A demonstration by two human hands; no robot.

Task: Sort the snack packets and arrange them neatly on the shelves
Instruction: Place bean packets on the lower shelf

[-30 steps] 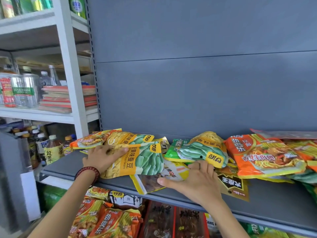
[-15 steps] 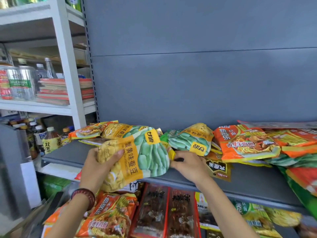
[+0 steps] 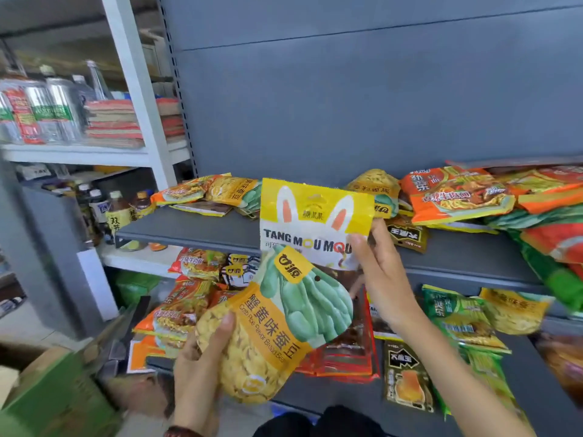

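My left hand (image 3: 197,370) grips a yellow-and-green broad bean packet (image 3: 277,326) by its lower end, in front of the shelves. My right hand (image 3: 378,275) pinches the right edge of a yellow-and-white rabbit-ear packet (image 3: 312,222), held upright just behind the bean packet. On the grey upper shelf (image 3: 195,228) lie more bean packets (image 3: 233,190) at the left and orange noodle packets (image 3: 454,193) at the right. The lower shelf holds noodle packets (image 3: 176,307), red packets (image 3: 350,351) and a dark brown packet (image 3: 407,376).
A white rack (image 3: 138,89) at the left carries water bottles (image 3: 50,111), stacked flat boxes (image 3: 116,124) and, lower down, drink bottles (image 3: 118,212). A green cardboard box (image 3: 60,398) stands at the bottom left. The grey back panel (image 3: 378,105) rises behind the shelves.
Both hands have pulled back from the upper shelf toward me. The bean packet has come down with my left hand, and my right hand has lifted the rabbit-ear packet off the shelf.
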